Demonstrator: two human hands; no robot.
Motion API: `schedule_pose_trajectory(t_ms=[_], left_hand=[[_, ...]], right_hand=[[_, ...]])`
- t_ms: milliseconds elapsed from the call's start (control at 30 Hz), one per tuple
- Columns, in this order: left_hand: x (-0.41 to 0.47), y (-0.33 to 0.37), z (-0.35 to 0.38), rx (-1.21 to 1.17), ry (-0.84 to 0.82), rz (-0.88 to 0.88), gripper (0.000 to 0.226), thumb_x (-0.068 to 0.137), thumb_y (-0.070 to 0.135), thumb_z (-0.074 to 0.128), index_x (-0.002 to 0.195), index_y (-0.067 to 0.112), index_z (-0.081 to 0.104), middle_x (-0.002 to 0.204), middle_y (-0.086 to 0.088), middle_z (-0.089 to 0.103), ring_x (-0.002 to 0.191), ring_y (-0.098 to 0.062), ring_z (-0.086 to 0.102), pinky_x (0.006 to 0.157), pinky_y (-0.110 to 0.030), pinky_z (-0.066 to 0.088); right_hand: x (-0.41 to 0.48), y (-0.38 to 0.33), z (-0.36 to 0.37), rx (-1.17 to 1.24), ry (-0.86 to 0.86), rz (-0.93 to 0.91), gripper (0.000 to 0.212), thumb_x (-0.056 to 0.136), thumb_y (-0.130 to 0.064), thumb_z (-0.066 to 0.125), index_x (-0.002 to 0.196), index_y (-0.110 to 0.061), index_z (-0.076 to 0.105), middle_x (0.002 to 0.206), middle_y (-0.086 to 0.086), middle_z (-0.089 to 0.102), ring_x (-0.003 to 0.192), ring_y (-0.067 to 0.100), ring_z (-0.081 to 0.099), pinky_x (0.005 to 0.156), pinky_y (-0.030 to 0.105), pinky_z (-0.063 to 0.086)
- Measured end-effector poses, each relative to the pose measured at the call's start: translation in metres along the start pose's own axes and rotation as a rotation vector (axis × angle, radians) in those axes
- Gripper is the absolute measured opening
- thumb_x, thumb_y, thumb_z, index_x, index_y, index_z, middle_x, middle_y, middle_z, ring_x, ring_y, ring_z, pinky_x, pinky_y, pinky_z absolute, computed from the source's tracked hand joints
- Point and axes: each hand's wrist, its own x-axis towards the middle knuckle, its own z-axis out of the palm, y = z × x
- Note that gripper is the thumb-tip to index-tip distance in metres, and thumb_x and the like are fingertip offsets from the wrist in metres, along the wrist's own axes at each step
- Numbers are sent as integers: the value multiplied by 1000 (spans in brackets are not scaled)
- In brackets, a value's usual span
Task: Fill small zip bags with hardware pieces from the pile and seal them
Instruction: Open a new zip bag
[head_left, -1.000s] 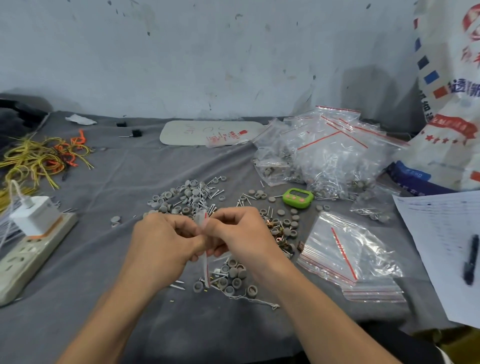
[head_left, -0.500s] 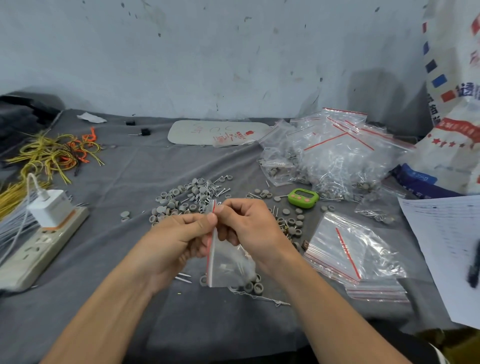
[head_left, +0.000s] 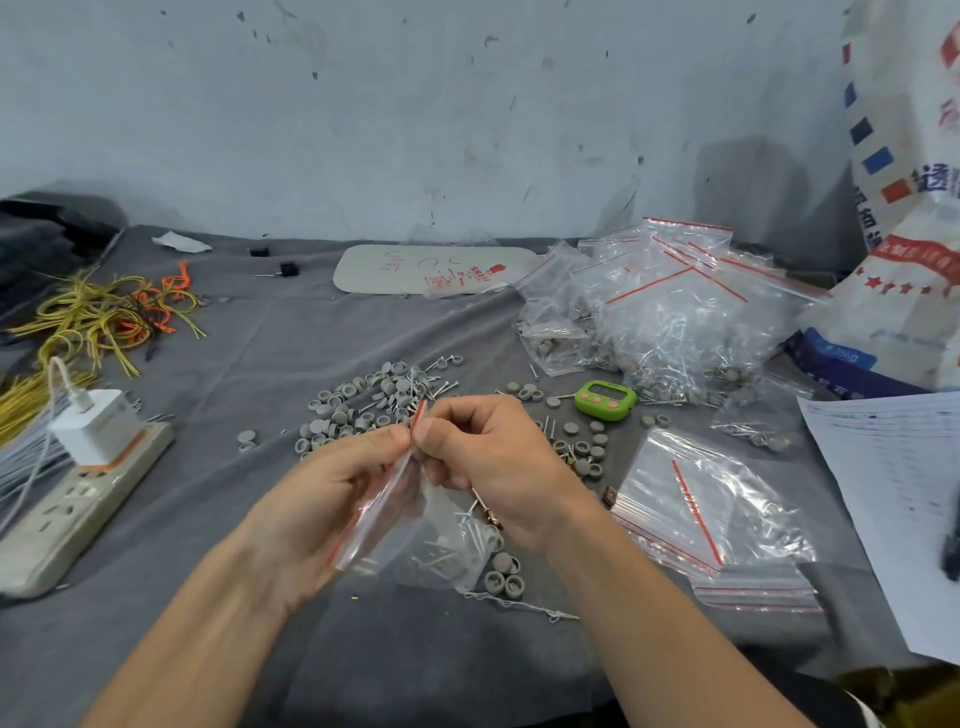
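My left hand (head_left: 332, 499) and right hand (head_left: 493, 467) both pinch the red-striped top edge of a small zip bag (head_left: 415, 545), thumbs against forefingers. The bag hangs just above the grey cloth (head_left: 218, 519). The pile (head_left: 363, 405) lies just beyond my knuckles, with a green timer (head_left: 605, 400) to its right.

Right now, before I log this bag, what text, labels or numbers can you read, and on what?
"255g", roughly: blue pack, far right.
Woven sack: Chinese characters, cut off, unreadable.
White card: handwriting and red print, blurred.
Paper sheet: rows too small.
Green timer: display unreadable.
Zip bag pinched by left hand and right hand: red stripe, no text.
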Motion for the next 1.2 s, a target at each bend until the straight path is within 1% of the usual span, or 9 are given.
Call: schedule_pose_trajectory(t_ms=[167, 367, 533, 600, 800, 900, 1000, 1100, 1200], left_hand=[[-3, 1, -2, 650, 161, 256, 32, 95, 16, 66, 63, 12, 62, 57, 1, 54, 56, -9, 46, 55, -19, 38], [-10, 2, -9, 631, 76, 244, 12, 84, 11, 80, 73, 7, 74, 63, -9, 67, 56, -9, 57, 53, -15, 40], [-13, 5, -4, 440, 46, 156, 14, 68, 16, 70, 58, 10, 62, 57, -7, 45, 54, -12, 38, 49, -20, 31], [-13, 8, -2, 537, 183, 204, 14, 60, 17, 65, 52, 12, 54, 54, -3, 40, 53, -13, 30, 49, -25, 24], [-18, 0, 0, 1484, 761, 488, 30, 57, 58, 58, 74, 34, 55, 54, 19, 57, 49, 2, 48, 51, -21, 29], [-12, -11, 12, 1416, 666, 386, 45, 65, 78, 43, 88, 39, 44, 65, 25, 62, 60, 1, 55, 54, -26, 30], [-6, -7, 5, 1334, 672, 247, 35, 64, 67, 47, 87, 42, 51, 69, 22, 66, 72, -8, 60, 59, -31, 33], [-5, 0, 1, 1602, 884, 315, 23, 78, 52, 66, 85, 35, 52, 78, 10, 71, 84, -24, 66, 64, -33, 37], [-4, -5, 6, 1340, 857, 446, 15, 78, 37, 73, 80, 32, 59, 70, 13, 70, 76, -18, 66, 66, -33, 46]], right_hand=[[-4, -1, -6, -371, 15, 16, 23, 94, -12, 64, 72, -6, 69, 56, -1, 59, 49, 7, 45, 50, 22, 38], [-6, -7, -8, -526, -35, -11, 33, 92, -15, 64, 60, -25, 62, 55, -6, 57, 51, 6, 45, 54, 26, 39], [-9, -10, -2, -376, -100, -29, 23, 86, -20, 63, 64, -19, 64, 59, 0, 55, 57, 15, 45, 58, 34, 38], [-11, -11, -4, -446, -82, -56, 21, 83, -23, 62, 62, -19, 64, 55, -9, 52, 54, 8, 44, 54, 28, 38], [-16, -2, -2, -803, 149, -123, 21, 75, -26, 68, 58, -16, 62, 48, -7, 52, 45, 4, 43, 46, 20, 38], [-9, -4, -7, -640, 320, -159, 26, 71, -29, 62, 48, -24, 52, 44, -11, 43, 46, 4, 39, 47, 18, 31], [-9, -4, -10, -562, 331, -131, 24, 70, -28, 61, 47, -24, 54, 43, -12, 42, 44, 3, 38, 46, 16, 31], [-11, 1, -10, -839, 287, -110, 23, 71, -31, 64, 54, -17, 58, 47, -8, 54, 46, 5, 47, 47, 16, 36], [-6, 4, -8, -1007, 445, -91, 32, 73, -44, 59, 55, -18, 55, 50, -4, 55, 53, 11, 55, 53, 28, 39]])
